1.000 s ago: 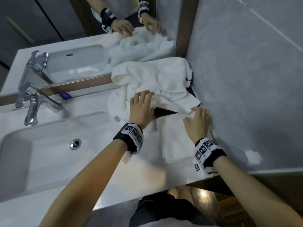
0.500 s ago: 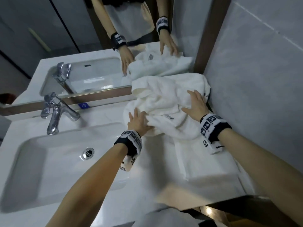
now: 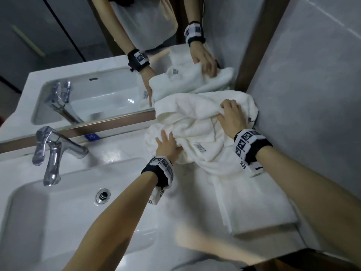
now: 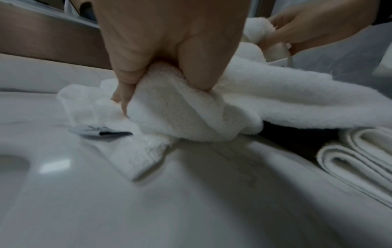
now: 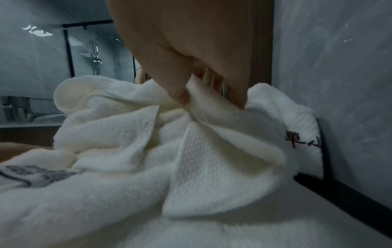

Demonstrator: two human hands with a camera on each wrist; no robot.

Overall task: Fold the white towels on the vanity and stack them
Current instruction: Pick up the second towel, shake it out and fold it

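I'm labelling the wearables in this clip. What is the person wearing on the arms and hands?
Both forearms are bare, with no sleeves showing, and both hands are gloveless. Each wrist carries a black band with white blocks printed with black-and-white square markers: the left wristband and the right wristband. The left hand and right hand show no rings or cables.

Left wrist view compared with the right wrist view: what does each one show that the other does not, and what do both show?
Only the left wrist view shows the left hand gripping a bunched edge of the crumpled white towel, the folded towel lying at the right, and the white countertop.

Only the right wrist view shows the black embroidered characters on the towel, the grey wall beside it, and the mirror.

Both show the same crumpled towel and the right hand pinching it.
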